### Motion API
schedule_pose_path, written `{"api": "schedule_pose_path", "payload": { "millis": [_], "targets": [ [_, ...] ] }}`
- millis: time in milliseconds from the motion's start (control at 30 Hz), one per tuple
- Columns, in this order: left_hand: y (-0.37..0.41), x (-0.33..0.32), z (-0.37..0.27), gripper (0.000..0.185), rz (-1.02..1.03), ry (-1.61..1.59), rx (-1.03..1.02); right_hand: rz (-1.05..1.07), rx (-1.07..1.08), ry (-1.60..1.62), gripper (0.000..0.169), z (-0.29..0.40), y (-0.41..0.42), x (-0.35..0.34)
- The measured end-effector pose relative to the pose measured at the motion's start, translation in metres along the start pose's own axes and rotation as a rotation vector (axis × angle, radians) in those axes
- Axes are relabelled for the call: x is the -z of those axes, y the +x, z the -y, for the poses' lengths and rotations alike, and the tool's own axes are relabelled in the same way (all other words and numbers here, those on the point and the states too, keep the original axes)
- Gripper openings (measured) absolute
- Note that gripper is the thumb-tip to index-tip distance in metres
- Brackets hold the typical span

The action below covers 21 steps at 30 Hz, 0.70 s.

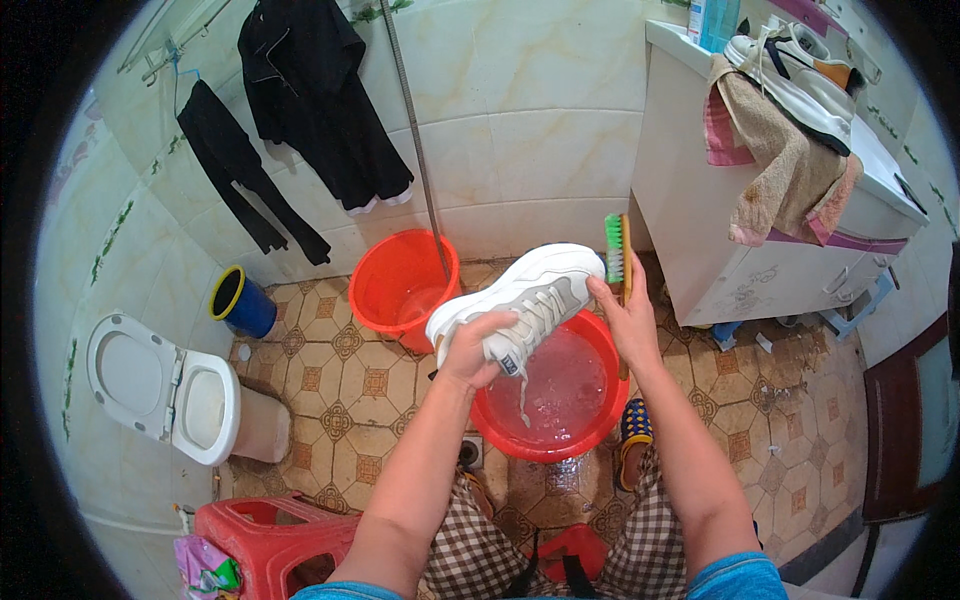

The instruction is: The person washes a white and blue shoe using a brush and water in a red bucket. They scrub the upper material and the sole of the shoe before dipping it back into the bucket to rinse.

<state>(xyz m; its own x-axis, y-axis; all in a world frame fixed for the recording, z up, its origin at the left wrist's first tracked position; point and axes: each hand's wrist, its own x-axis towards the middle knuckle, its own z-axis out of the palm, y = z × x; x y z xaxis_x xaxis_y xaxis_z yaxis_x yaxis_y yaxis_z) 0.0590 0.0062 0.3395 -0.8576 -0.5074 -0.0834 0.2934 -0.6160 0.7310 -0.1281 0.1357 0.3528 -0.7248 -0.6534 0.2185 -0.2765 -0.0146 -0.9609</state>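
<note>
My left hand [476, 349] grips a white sneaker [525, 300] by its heel and collar, with the shoe on its side and its toe pointing to the upper right. One lace dangles from it. In my right hand [628, 319] is a wooden-backed scrub brush [619, 251] with green and white bristles, held upright with the bristles facing left. The thumb of that hand rests near the shoe's toe. Below the sneaker stands a red plastic basin [551, 450] of cloudy, sudsy water.
A red bucket [405, 300] with a hose hanging into it stands by the wall. On the left are a toilet [214, 412], a blue bin [251, 311] and a red plastic stool [262, 540]. At right, a cabinet [697, 232] bears another sneaker [802, 82] on a towel [787, 165].
</note>
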Motion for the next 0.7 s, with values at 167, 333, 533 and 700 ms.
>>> {"api": "schedule_pose_path", "payload": {
  "millis": [167,333,533,700],
  "targets": [
    [0.001,0.005,0.016,0.043,-0.14,0.472,-0.081,-0.012,0.25,-0.166,0.05,-0.031,0.009,-0.003],
    [0.005,0.021,0.027,0.04,-0.235,0.722,-0.026,0.247,0.228,-0.219,0.039,-0.001,-0.023,-0.024],
    [0.005,0.028,0.024,0.038,-0.248,0.785,-0.029,0.405,0.341,-0.2,0.046,0.018,-0.037,-0.032],
    [0.0,0.021,0.024,0.035,-0.185,0.604,-0.192,0.221,0.283,-0.434,0.048,0.007,-0.019,-0.023]
  ]
}}
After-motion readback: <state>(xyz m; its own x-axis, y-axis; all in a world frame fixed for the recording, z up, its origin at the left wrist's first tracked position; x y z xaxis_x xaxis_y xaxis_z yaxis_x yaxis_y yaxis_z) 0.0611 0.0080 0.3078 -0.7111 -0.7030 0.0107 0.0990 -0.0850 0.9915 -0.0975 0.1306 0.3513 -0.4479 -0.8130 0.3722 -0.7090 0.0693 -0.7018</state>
